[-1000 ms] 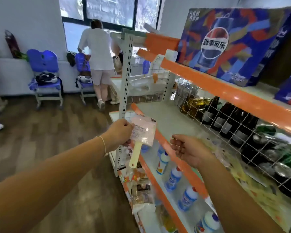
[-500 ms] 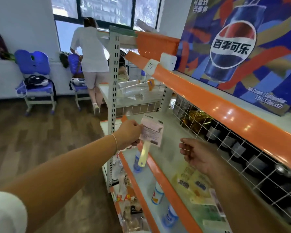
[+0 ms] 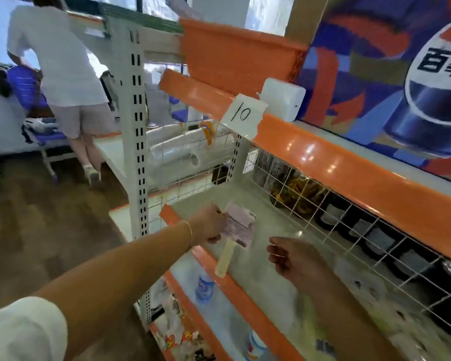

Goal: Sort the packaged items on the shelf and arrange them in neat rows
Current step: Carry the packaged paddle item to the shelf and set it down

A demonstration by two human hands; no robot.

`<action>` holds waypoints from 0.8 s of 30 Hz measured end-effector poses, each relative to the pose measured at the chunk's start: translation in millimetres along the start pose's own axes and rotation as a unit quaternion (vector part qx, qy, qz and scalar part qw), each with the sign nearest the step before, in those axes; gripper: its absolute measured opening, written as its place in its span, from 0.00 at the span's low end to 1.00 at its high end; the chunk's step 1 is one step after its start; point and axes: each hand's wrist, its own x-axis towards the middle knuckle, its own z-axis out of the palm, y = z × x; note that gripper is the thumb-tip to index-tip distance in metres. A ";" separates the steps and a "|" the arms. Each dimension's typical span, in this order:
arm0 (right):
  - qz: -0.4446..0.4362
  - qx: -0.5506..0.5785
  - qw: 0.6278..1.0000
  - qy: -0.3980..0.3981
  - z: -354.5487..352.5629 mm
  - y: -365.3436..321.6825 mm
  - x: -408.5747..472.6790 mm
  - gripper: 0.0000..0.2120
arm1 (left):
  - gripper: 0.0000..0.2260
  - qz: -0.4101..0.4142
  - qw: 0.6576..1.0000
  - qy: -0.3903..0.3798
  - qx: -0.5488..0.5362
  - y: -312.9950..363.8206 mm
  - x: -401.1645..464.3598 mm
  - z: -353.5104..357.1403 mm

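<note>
We observe the left hand [image 3: 211, 226] gripping a packaged item [image 3: 237, 237] by the left edge of its printed card; the item's pale yellow handle hangs down below the card and crosses the orange front rail of the middle shelf [image 3: 235, 201]. The item is held in the air above the near left part of that shelf, not resting on it.

The right hand [image 3: 293, 259] is held over the same shelf, just to the right of the item and apart from it. Its fingers are loosely curled and hold nothing (we see the back of the hand, so the fingertips are partly hidden).

Further right on the middle shelf we see flat packets [image 3: 391, 306], too blurred to identify. A white wire grid [image 3: 331, 217] forms the back of the shelf, with dark bottles [image 3: 375, 238] behind it.

The upper shelf rail [image 3: 349, 162] carries a paper tag marked "10" [image 3: 241, 114]. On the lower shelf stand white bottles with blue labels [image 3: 205, 285].

In the background a person in a white top [image 3: 60, 63] stands facing away near blue chairs [image 3: 34, 100].
</note>
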 end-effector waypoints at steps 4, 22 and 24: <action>0.021 0.019 0.999 0.042 29.6 8.4 23.1 0.05 | 0.13 -0.010 0.999 -0.046 0.022 -1.7 42.5 -10.4; 0.048 0.037 0.971 0.229 32.4 51.7 35.9 0.04 | 0.10 0.106 0.963 -0.127 0.212 -25.1 139.1 16.4; 0.036 0.011 0.964 0.262 30.4 57.8 31.9 0.06 | 0.11 0.172 0.924 -0.095 0.329 -23.2 137.3 18.4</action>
